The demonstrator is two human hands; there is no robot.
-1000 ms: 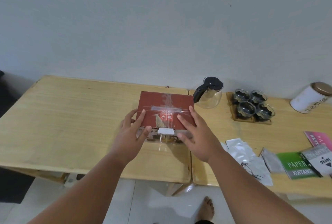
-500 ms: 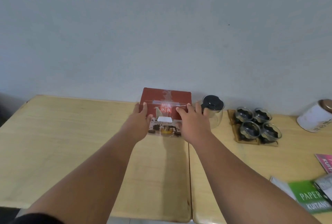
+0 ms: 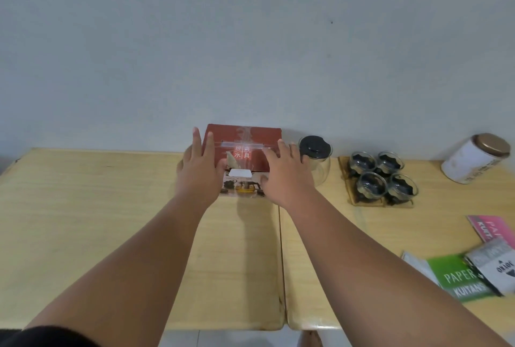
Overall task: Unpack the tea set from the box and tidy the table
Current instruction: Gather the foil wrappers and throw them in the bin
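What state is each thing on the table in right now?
Box: shut, taped, both hands on it.
Left hand: open, flat against the box's left side.
Right hand: open, flat on the box top.
Teapot: upright, lid on.
Cups: four upright on the tray, dark filling inside.
Tin: lid on.
Packets: lying flat.

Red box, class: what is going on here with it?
A person has both hands on the box: the left hand and right hand lie on it with straight fingers. The box stands shut at the back of the table. Right of it stand a teapot and four cups on a tray.
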